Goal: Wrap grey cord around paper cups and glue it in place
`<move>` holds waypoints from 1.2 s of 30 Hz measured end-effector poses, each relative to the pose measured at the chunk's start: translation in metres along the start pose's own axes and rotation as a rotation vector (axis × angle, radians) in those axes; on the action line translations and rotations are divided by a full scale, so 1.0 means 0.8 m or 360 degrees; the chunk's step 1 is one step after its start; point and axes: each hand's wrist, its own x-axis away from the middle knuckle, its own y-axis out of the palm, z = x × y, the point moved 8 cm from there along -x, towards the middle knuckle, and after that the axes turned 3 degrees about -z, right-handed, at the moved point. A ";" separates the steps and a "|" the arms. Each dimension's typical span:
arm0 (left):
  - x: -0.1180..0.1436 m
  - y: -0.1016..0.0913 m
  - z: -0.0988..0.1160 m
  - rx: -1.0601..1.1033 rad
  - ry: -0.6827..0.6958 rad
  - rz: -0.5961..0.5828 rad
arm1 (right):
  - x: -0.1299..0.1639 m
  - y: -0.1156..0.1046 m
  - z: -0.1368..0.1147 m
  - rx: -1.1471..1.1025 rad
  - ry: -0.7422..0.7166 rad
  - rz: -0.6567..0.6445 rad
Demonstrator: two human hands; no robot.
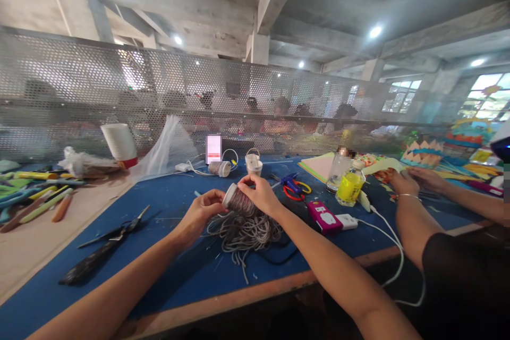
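Observation:
Between my two hands is a paper cup (242, 203) wrapped in greyish-brown cord, tilted with its white rim toward the left. My left hand (209, 203) is at the rim, its fingers curled against it. With thumb and fingers pressed on the wrapped side, my right hand (258, 191) grips the cup from above. Just below lies a loose heap of grey cord (251, 234) on the blue table mat (191, 281), its ends trailing toward me. Another cord-wrapped cup (219, 169) rests on its side farther back, close to a small cup with a handle (254, 163).
Scissors (119, 234) with dark handles lie to the left. A glue gun (292, 185), a magenta power strip (324, 218) and a bottle of yellow liquid (350, 186) are at right. A co-worker's arms (410, 207) work farther right. Stacked paper cups (119, 143) stand back left.

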 end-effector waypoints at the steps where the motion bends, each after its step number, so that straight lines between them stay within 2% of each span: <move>1: 0.000 0.000 -0.001 0.0022 -0.0002 -0.0009 | 0.000 0.000 0.001 0.0006 0.0003 0.0001; 19: -0.002 0.000 -0.005 -0.0027 -0.0055 -0.0020 | 0.001 -0.001 -0.002 0.0028 0.0000 -0.0003; 36: -0.003 -0.004 -0.003 -0.0177 0.0032 -0.0002 | 0.002 -0.002 -0.002 0.0100 0.0009 0.0007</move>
